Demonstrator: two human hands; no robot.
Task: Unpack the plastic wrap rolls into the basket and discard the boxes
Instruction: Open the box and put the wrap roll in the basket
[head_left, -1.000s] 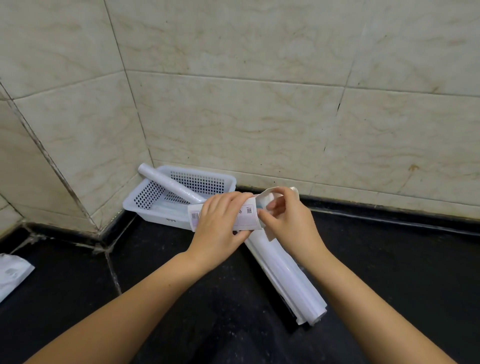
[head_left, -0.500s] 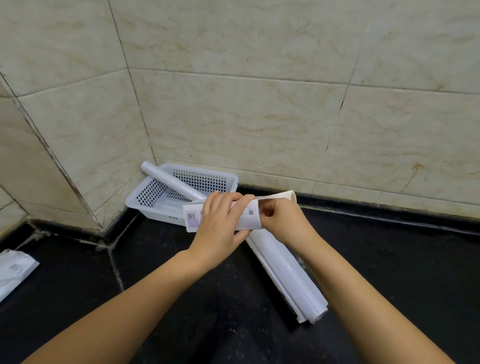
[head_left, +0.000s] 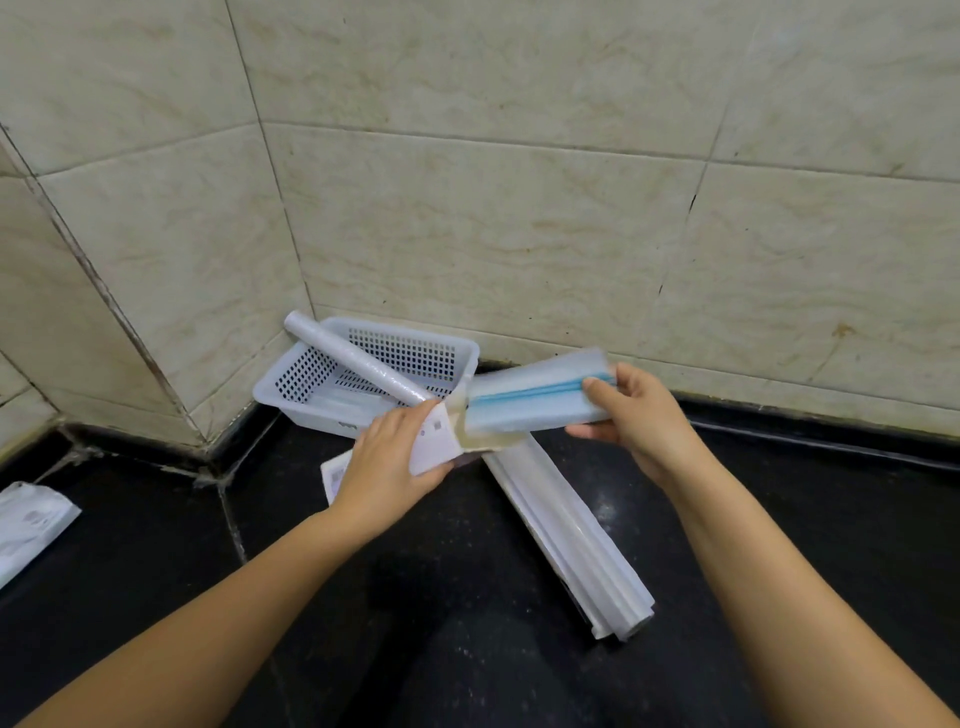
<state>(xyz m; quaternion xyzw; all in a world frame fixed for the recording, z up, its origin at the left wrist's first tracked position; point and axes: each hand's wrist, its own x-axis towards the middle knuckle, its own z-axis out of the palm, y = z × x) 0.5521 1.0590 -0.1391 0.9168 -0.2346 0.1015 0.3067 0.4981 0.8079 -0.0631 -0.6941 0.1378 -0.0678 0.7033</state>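
I clench my left hand (head_left: 387, 457) on the box (head_left: 435, 437) to brace it while my right hand (head_left: 631, 415) grips the roll (head_left: 535, 402), half out, near the basket (head_left: 291, 402).

counter (head_left: 156, 561): black | on it: basket (head_left: 470, 358), long box (head_left: 566, 525), packet (head_left: 28, 525)

The basket (head_left: 311, 400) at centre frame is white with a grid of small dark holes. The box (head_left: 436, 441) is white with small grey printed codes. The roll (head_left: 540, 402) is pale blue with a brighter blue stripe. The worktop (head_left: 156, 519) is speckled black; the wall tiles (head_left: 493, 234) are veined beige.
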